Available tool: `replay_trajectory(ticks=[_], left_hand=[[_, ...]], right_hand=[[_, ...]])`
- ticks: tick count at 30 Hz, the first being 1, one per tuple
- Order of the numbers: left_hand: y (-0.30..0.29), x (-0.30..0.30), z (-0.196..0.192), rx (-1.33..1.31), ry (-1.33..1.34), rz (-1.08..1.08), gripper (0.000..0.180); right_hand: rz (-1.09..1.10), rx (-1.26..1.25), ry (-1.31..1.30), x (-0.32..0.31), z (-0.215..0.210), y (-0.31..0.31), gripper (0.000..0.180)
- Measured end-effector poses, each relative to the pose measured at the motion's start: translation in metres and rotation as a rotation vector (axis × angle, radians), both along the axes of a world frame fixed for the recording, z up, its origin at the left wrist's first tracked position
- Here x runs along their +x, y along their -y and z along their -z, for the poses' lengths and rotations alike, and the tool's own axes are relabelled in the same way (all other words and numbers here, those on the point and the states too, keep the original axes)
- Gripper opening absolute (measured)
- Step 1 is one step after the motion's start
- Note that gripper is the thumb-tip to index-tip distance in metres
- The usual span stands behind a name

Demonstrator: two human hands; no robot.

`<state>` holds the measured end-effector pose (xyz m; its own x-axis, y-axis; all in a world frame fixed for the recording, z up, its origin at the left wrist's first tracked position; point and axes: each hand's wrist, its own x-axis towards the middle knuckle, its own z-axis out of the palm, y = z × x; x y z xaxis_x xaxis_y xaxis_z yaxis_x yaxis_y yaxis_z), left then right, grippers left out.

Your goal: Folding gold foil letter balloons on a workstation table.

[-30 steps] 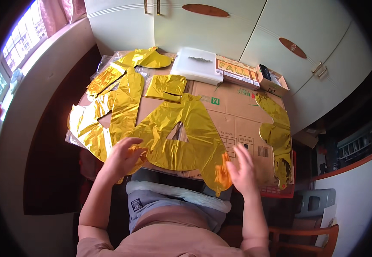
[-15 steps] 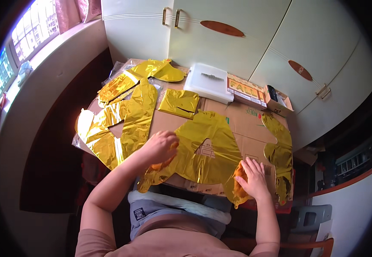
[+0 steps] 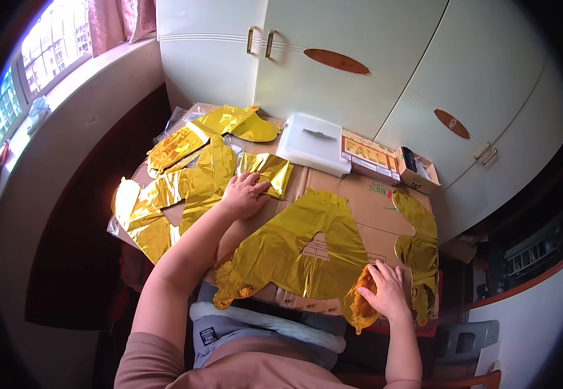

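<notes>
The left hand has moved from above the left leg of the flat, gold foil A-shaped balloon to the folded, square gold foil packet, so contact is now divided between two pieces. Its fingers lie bent on the packet; whether they grip cannot be determined. As in the earlier frame, the right hand, fingers extended and parted, rests at the A-shaped balloon's right foot, above the brown cardboard sheet's near edge.
</notes>
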<state>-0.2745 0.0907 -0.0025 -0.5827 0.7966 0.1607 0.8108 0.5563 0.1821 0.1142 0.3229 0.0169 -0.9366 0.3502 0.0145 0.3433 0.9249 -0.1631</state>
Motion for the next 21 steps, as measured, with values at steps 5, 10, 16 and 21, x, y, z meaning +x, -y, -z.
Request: replay_trajectory(ticks=[5,10,16,21], left_hand=[[-0.019,0.013,0.003,0.042,-0.076,0.085,0.053],[-0.035,-0.002,0.011,0.015,-0.056,0.020,0.059],[-0.037,-0.006,0.014,-0.023,-0.024,0.050,0.059],[-0.012,0.004,-0.008,0.292,-0.054,0.071,0.053]], right_hand=[[0.009,-0.005,0.009,-0.002,0.000,0.000,0.065],[0.001,-0.009,-0.001,-0.004,-0.002,0.003,0.065],[0.026,0.009,0.011,-0.003,-0.004,0.006,0.065],[0.034,0.016,-0.013,-0.001,-0.001,0.005,0.064]])
